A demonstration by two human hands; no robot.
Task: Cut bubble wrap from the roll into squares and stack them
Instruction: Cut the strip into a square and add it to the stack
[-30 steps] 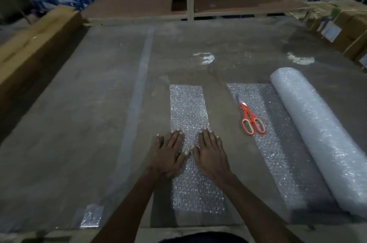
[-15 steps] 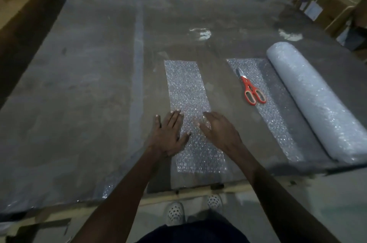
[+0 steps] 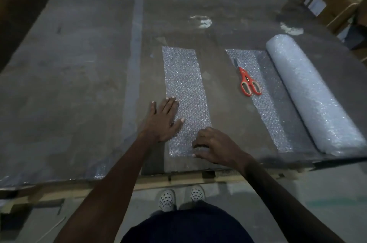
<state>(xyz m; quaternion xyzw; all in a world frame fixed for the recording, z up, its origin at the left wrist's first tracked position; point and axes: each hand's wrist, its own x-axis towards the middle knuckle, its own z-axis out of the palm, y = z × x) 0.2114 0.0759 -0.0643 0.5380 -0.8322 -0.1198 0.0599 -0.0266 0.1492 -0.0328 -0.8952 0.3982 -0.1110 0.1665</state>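
The left hand point(image 3: 163, 121) lies flat with fingers spread on the left edge of a cut strip of bubble wrap point(image 3: 184, 87), pressing it to the table point(image 3: 69, 83). The right hand point(image 3: 214, 148) sits closer to the person, at the strip's near right corner, with fingers curled down onto the wrap; whether it pinches the corner or only presses it cannot be told.

The strip's long axis runs away from the person, from the near edge of the table toward the far side, so most of its length lies beyond both hands. Any fold or cut into squares will likely turn on that: the near end is under the right hand, the far end is out of easy reach.

To the right, apart from the strip, orange scissors point(image 3: 248, 81) rest on the unrolled sheet beside the roll point(image 3: 313, 93), nearer the right hand.
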